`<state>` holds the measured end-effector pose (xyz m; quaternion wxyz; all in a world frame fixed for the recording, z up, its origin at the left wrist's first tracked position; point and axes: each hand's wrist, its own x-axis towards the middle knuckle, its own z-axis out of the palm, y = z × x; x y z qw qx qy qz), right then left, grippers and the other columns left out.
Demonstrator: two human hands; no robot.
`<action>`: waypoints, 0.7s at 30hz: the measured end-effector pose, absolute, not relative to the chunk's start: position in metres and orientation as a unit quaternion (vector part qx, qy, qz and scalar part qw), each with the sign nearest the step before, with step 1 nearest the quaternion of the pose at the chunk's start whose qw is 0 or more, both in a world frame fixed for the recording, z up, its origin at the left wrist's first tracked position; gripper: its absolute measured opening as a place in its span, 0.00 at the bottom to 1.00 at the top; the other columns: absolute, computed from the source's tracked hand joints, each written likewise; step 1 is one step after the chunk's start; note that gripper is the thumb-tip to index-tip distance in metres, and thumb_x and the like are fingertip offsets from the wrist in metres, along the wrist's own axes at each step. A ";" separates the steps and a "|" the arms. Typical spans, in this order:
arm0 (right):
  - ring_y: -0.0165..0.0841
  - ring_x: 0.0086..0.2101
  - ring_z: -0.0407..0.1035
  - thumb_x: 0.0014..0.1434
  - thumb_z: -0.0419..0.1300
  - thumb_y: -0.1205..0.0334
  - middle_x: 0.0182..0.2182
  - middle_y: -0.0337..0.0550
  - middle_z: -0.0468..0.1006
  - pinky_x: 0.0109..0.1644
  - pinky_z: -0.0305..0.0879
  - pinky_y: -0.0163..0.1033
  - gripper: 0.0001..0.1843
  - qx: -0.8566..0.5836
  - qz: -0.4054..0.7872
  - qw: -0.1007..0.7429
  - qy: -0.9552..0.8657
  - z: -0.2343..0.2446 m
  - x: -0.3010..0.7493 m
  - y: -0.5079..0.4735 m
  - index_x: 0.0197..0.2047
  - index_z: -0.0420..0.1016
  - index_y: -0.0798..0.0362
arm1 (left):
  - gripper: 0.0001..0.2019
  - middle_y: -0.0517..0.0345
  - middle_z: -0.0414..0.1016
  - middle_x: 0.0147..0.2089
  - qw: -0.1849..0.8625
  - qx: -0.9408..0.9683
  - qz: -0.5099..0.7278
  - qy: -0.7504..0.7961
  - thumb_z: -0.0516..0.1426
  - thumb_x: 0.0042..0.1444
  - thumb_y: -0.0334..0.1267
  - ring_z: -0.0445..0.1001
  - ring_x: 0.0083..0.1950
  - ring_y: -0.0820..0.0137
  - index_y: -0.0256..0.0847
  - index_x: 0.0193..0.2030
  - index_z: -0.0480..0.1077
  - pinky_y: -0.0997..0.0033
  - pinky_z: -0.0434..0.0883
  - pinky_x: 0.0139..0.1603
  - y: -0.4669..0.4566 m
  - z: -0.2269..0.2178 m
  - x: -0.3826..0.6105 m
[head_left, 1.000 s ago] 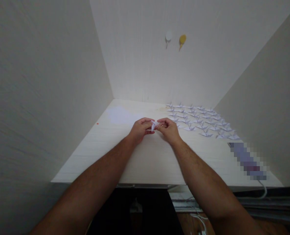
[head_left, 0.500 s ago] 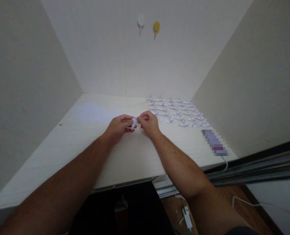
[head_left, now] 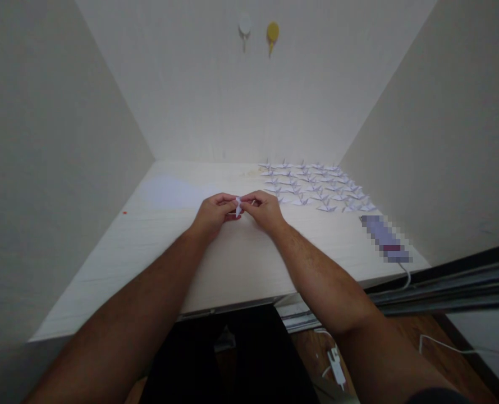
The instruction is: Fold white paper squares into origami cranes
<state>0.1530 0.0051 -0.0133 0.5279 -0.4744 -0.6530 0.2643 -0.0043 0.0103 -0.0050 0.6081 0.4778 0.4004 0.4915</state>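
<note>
**Above the middle of the desk, a small paper fold pinched in both hands**

Over the pale wood-grain desk (head_left: 241,264) I hold a small folded paper piece (head_left: 238,206), white with a faint lilac tint, creased to a narrow point. My left hand (head_left: 213,214) is curled nearly shut, thumb and fingertips pinching its left side. My right hand (head_left: 266,210) is curled the same way and pinches its right side. The two sets of fingertips almost meet around it, just above the desktop.

Half a second ago the fold leaned with its tip towards the lower left. Now it stands more upright, and my hands are closer together on it.

To the right, against the back corner, finished paper cranes (head_left: 316,188) sit in tidy rows, sharp-winged and matte. Nearer the front edge lies a long flat device (head_left: 386,240), blurred out, with a white cable (head_left: 406,275) dropping off the desk. A flat pale sheet of paper (head_left: 169,193) lies to the left of my hands, and a tiny orange speck (head_left: 124,212) further left. Plain cream walls close in on three sides. The back one carries a white hook (head_left: 245,25) and a yellow hook (head_left: 273,31).
</note>
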 end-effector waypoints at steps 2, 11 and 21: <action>0.28 0.27 0.65 0.50 0.65 0.59 0.27 0.38 0.75 0.32 0.62 0.34 0.07 -0.473 0.255 0.528 -0.658 -0.015 0.153 0.006 0.33 0.79 0.51 | 0.17 0.53 0.78 0.34 0.610 0.473 0.496 0.397 0.69 0.39 0.41 0.76 0.33 0.69 0.35 0.34 0.73 0.63 0.76 0.36 0.010 -0.006 -0.004; 0.26 0.25 0.62 0.49 0.62 0.64 0.23 0.34 0.71 0.31 0.59 0.32 0.04 -0.491 0.217 0.525 -0.660 -0.016 0.153 0.007 0.31 0.76 0.53 | 0.16 0.53 0.79 0.35 0.600 0.462 0.525 0.389 0.69 0.38 0.41 0.76 0.33 0.69 0.36 0.33 0.74 0.62 0.76 0.38 0.011 -0.005 -0.005; 0.28 0.27 0.64 0.50 0.60 0.68 0.25 0.36 0.72 0.34 0.61 0.34 0.07 -0.503 0.141 0.488 -0.699 -0.016 0.154 0.006 0.33 0.78 0.53 | 0.17 0.55 0.78 0.32 0.559 0.501 0.536 0.388 0.70 0.39 0.41 0.75 0.32 0.71 0.35 0.35 0.76 0.65 0.77 0.36 0.009 -0.005 -0.002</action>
